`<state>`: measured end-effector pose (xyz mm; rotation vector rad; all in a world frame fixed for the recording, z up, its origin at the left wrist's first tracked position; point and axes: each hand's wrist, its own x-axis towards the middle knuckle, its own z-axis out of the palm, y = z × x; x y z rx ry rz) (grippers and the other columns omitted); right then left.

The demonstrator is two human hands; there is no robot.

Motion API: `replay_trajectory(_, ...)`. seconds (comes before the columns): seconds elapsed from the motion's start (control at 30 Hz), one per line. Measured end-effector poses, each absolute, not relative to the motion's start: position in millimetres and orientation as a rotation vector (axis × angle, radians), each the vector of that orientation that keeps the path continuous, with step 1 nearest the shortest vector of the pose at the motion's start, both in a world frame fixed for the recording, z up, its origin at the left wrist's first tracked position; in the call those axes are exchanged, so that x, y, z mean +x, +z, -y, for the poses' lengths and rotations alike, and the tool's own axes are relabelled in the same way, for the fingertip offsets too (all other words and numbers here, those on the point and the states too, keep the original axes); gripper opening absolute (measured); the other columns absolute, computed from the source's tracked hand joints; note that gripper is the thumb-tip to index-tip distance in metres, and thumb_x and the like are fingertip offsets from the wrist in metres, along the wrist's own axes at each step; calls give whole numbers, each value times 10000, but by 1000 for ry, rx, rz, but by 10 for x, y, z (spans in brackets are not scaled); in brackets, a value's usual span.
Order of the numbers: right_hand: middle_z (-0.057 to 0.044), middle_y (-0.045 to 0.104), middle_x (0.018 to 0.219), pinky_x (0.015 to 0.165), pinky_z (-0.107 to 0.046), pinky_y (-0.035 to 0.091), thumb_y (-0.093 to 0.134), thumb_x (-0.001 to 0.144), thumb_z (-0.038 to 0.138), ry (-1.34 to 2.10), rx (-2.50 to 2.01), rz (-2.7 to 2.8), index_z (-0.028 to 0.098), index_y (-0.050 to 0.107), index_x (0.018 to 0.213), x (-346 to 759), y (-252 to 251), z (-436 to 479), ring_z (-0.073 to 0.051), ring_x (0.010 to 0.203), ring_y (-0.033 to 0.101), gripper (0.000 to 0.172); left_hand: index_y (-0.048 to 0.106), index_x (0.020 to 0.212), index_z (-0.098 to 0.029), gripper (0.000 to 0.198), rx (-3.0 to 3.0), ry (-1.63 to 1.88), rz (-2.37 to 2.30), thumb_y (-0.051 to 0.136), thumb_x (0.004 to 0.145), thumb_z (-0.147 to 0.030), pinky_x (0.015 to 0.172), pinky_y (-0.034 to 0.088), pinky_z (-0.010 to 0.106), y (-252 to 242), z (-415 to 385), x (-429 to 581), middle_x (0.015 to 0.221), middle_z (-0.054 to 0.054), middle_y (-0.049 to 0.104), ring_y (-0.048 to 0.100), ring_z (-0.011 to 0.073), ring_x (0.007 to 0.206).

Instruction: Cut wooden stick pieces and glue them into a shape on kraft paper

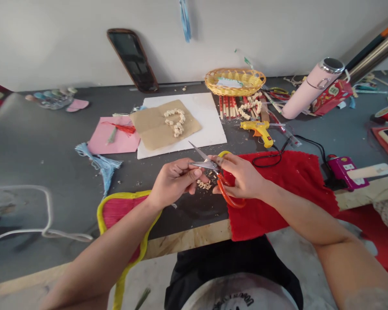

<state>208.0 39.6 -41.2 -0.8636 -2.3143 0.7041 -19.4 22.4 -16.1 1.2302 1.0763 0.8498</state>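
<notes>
My right hand (242, 174) grips a pair of scissors (226, 189) with orange-red handles, and their blades stand apart. My left hand (177, 178) is closed in a pinch right at those blades. What its fingers hold is too small to make out. On the dark table just below lies a little pile of short cream-coloured pieces (204, 184). Beyond my hands, a sheet of brown paper (148, 127) rests on a white board (210, 116). A curved string of similar cream pieces (177, 122) sits on the paper.
A yellow glue gun (258, 131) lies behind the red cloth (284, 185), its black cord trailing right. Further back stand a wicker basket (210, 84), a pink flask (310, 92) and a phone (132, 60). Left are a blue tassel (100, 163) and pink paper (98, 137).
</notes>
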Motion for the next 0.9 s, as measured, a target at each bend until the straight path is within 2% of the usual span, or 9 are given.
replay_trajectory(0.1, -126, 577, 1150, 919, -448, 542, 597, 843, 595, 685, -859, 2318, 235, 440, 1421, 2083, -414, -409, -276, 1088, 577, 699, 605, 782, -131, 290, 1202, 841, -1047, 714, 822, -397, 349, 299, 173, -148, -217, -186, 723, 74, 738, 507, 63, 391)
replay_trajectory(0.27, -138, 555, 1156, 958, -472, 524, 652, 787, 632, 669, -739, 2335, 206, 402, 1440, 2097, -409, -445, -289, 1103, 550, 819, 611, 779, -122, 333, 1055, 774, -962, 753, 780, -424, 330, 250, 164, -122, -209, -172, 686, 69, 729, 472, 52, 361)
replay_trajectory(0.47, -143, 539, 1208, 993, -463, 501, 672, 797, 594, 675, -668, 2321, 216, 364, 1462, 2093, -428, -448, -280, 1119, 542, 824, 613, 762, -118, 355, 906, 688, -880, 798, 735, -420, 306, 212, 148, -111, -229, -180, 645, 68, 725, 451, 44, 336)
replay_trajectory(0.67, -115, 574, 1113, 943, -441, 530, 649, 822, 580, 706, -710, 2338, 216, 390, 1450, 2088, -407, -423, -263, 1061, 575, 771, 622, 775, -111, 346, 895, 705, -866, 797, 743, -408, 302, 233, 137, -117, -231, -187, 640, 64, 725, 461, 41, 331)
replay_trajectory(0.9, -140, 586, 1188, 948, -451, 535, 650, 832, 514, 735, -864, 2318, 207, 439, 1411, 2078, -390, -373, -286, 1100, 609, 688, 641, 843, -111, 325, 1042, 820, -966, 743, 803, -418, 340, 320, 135, -179, -215, -153, 734, 66, 733, 518, 45, 405)
